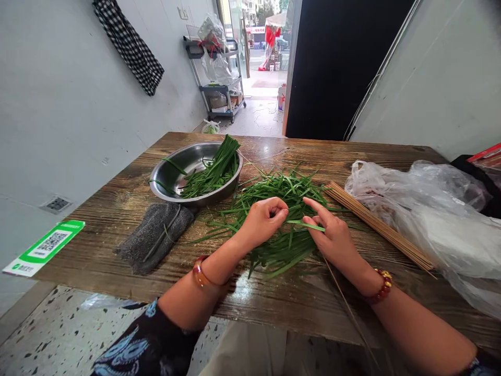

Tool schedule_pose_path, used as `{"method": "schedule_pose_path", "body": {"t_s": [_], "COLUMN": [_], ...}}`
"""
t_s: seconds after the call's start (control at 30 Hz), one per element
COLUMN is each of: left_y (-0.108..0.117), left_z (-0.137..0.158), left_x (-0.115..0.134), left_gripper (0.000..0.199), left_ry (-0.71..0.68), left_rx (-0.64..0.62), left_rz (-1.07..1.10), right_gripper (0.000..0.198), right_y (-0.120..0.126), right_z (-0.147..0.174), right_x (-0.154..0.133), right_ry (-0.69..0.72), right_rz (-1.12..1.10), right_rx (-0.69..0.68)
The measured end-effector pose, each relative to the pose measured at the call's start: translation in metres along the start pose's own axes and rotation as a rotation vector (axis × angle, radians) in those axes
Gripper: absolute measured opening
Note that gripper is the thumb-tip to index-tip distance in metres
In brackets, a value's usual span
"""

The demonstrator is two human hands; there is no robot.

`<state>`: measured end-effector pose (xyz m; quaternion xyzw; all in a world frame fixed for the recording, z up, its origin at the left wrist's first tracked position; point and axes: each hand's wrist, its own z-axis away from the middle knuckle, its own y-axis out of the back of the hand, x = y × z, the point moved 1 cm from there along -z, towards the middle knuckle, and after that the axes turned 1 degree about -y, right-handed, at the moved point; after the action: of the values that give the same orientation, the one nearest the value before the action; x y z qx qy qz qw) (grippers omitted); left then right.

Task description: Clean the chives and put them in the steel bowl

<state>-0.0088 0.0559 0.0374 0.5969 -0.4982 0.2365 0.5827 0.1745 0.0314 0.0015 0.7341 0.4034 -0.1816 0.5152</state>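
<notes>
Over a pile of green chives [287, 188] on the wooden table, my two hands face each other. My left hand [264, 218] is closed in a pinch at the left end of a single chive leaf [303, 223]. That leaf runs across to the thumb of my right hand [332, 235]. A thin bamboo skewer [344, 295] sits in my right hand, slanting down toward me; its index finger is stretched out. The skewer's upper tip is hard to make out among the fingers.
A steel bowl [156, 172] with a chive bundle stands at back left. In front of it lies a dark grey folded cloth [152, 237]. To the right are a bundle of skewers [376, 222] and clear plastic bags [442, 219]. A QR card [49, 245] lies at the left edge.
</notes>
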Motion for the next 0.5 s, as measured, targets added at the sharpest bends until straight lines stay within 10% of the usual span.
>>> {"method": "schedule_pose_path", "body": {"t_s": [0.5], "left_y": [-0.0015], "left_z": [-0.0001], "left_x": [-0.0039], "left_gripper": [0.006], "left_ry": [-0.037], "left_rx": [0.021], "left_rz": [-0.035], "right_gripper": [0.026], "right_y": [-0.0013], "right_z": [0.0031], "right_x": [-0.0048], "right_ry": [0.010], "right_rz": [-0.056], "right_rx": [-0.021]}}
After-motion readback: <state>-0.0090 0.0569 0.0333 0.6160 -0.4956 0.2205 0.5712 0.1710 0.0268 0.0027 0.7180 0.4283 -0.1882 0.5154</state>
